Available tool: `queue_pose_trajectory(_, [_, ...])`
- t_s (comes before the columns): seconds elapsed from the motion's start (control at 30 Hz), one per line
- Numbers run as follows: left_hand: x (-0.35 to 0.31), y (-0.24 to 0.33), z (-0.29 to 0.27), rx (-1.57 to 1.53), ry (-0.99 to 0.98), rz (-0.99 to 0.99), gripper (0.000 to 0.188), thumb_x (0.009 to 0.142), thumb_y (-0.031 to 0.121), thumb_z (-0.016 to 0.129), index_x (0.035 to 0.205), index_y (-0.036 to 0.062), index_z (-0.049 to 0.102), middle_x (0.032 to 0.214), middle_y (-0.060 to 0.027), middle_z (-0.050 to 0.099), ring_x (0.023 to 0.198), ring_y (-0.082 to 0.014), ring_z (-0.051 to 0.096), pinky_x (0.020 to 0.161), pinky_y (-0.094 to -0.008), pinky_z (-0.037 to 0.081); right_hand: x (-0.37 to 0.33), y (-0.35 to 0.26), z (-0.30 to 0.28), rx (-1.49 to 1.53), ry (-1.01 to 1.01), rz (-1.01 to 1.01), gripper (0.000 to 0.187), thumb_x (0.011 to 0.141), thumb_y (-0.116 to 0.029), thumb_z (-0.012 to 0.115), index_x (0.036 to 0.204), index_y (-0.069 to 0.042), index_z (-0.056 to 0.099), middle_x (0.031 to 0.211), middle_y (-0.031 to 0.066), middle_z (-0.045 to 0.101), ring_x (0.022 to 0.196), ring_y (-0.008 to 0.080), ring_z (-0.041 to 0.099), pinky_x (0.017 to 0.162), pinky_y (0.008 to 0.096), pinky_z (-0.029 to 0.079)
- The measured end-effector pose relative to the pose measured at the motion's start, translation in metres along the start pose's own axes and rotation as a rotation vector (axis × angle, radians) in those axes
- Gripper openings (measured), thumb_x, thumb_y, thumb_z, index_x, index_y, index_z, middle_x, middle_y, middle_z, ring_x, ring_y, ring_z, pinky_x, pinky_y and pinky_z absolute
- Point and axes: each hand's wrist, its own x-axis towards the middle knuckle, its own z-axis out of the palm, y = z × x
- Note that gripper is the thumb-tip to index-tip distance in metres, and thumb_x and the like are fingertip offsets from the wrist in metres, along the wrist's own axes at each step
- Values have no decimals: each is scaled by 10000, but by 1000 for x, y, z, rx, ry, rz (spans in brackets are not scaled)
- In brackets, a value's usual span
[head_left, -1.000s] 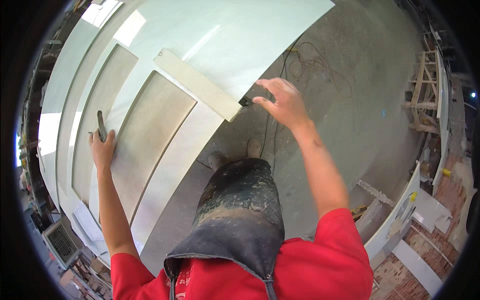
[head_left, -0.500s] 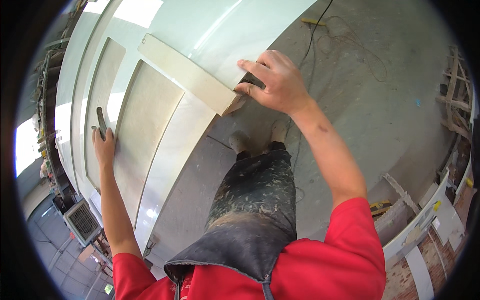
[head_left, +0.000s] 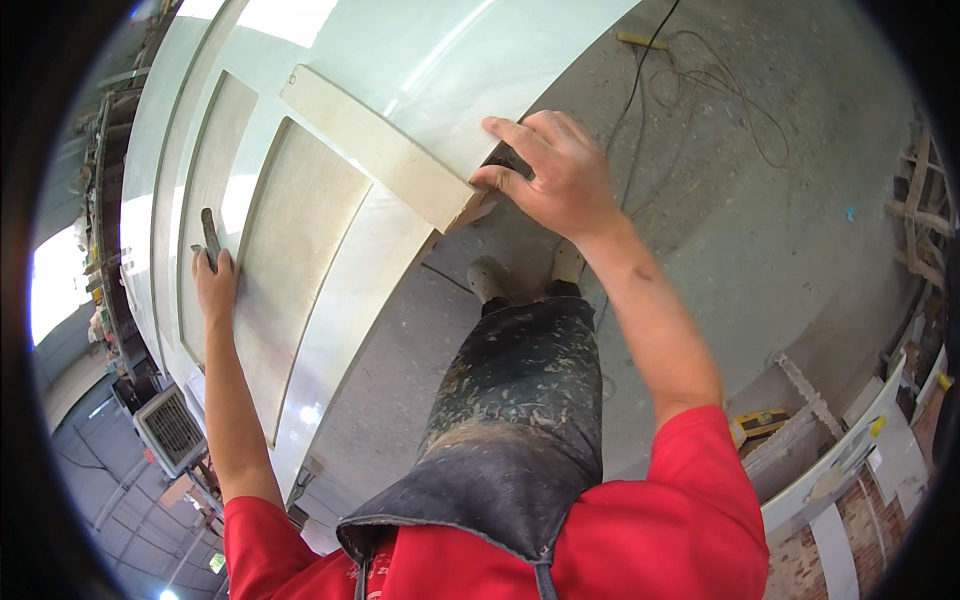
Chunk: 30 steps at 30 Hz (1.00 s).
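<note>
My left hand [head_left: 215,290] is closed around a narrow, dark tool [head_left: 209,230] over a recessed panel of the mould-like work surface [head_left: 420,60]; its exact kind does not show. A long cream-coloured bar [head_left: 370,140] lies across that pale, glossy surface, one end at the near right edge. At this end my right hand [head_left: 565,170] is curled, index finger over the surface's edge and thumb by the bar's corner. Something dark shows between them, too shaded to name.
A black cable [head_left: 655,40], a thin brown cord [head_left: 735,85] and a yellow-handled item [head_left: 640,40] lie on the grey floor. White strips and boards [head_left: 835,550] lean at lower right by a yellow tool [head_left: 760,422]. A boxy fan unit [head_left: 170,430] stands at left.
The view has shifted slightly, so the surroundings appear a little displaced. Both hands keep nearly the same places on the work, and the bar lies as before.
</note>
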Motion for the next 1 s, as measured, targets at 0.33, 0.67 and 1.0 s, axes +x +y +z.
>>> queue_pose_trajectory(0.33, [-7, 93, -25, 199, 149, 68, 679, 959, 347, 640, 1474, -57, 459, 1576, -309, 355, 1467, -437, 358, 1194, -493, 316, -40, -50, 11, 218, 501, 563, 291, 1011, -196, 643, 1216, 11, 639, 1073, 143, 649, 984, 269, 622, 856, 375, 511])
queue_pose_trajectory(0.67, [56, 348, 17, -207, 30, 378, 749, 1028, 544, 433, 1452, -71, 488, 1529, -233, 476, 1478, -371, 359, 1206, -447, 291, -18, -60, 32, 95, 745, 628, 365, 1040, -186, 584, 1332, 25, 529, 1252, 175, 564, 1144, 281, 522, 968, 416, 422])
queue_pose_trajectory(1.0, [55, 347, 21, -297, 33, 393, 697, 1038, 500, 401, 1450, -54, 496, 1519, -204, 498, 1454, -364, 386, 1201, -438, 299, 7, -65, 74, -61, 701, 510, 359, 1031, -137, 546, 1325, 61, 489, 1280, 205, 501, 1161, 317, 486, 1011, 459, 396])
